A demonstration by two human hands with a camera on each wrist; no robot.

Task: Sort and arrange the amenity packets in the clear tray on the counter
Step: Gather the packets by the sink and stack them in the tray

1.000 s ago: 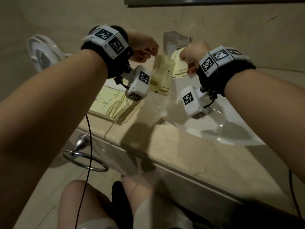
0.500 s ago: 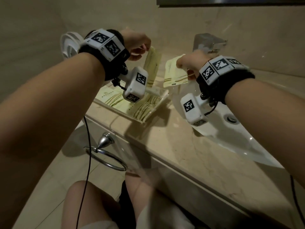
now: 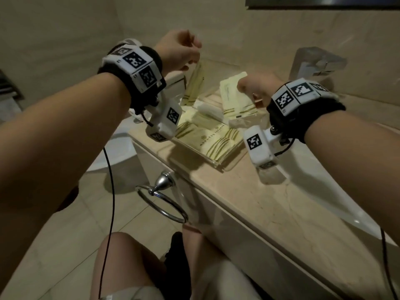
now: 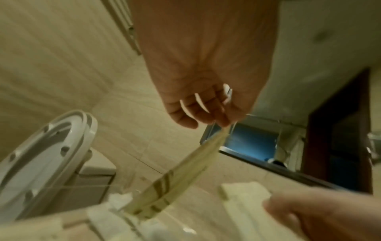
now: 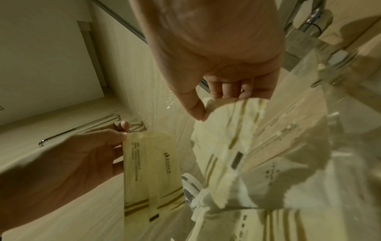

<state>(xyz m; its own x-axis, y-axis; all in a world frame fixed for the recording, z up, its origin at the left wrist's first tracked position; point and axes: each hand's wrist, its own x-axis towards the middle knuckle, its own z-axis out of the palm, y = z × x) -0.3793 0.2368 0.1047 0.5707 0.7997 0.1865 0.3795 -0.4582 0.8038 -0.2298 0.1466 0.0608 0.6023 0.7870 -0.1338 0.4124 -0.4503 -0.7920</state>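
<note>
A clear tray (image 3: 218, 166) sits on the beige counter and holds several pale yellow amenity packets (image 3: 211, 137) with olive stripes. My left hand (image 3: 190, 55) pinches the top edge of a narrow yellow packet (image 3: 195, 83), which hangs upright over the tray's back left; the left wrist view shows the same packet (image 4: 181, 176) dangling from the fingertips. My right hand (image 3: 249, 87) pinches a wider pale packet (image 3: 234, 94) above the tray's right side, also visible in the right wrist view as a curved packet (image 5: 230, 138).
A white sink basin (image 3: 337, 191) lies right of the tray, with a chrome faucet (image 3: 313, 61) behind it. A chrome towel ring (image 3: 162, 198) hangs on the cabinet front. A toilet (image 3: 116, 152) stands to the left. The wall is close behind the tray.
The view has swung left, so the tray now sits under both hands. Both hands have kept hold of their packets and now hold them over the tray.
</note>
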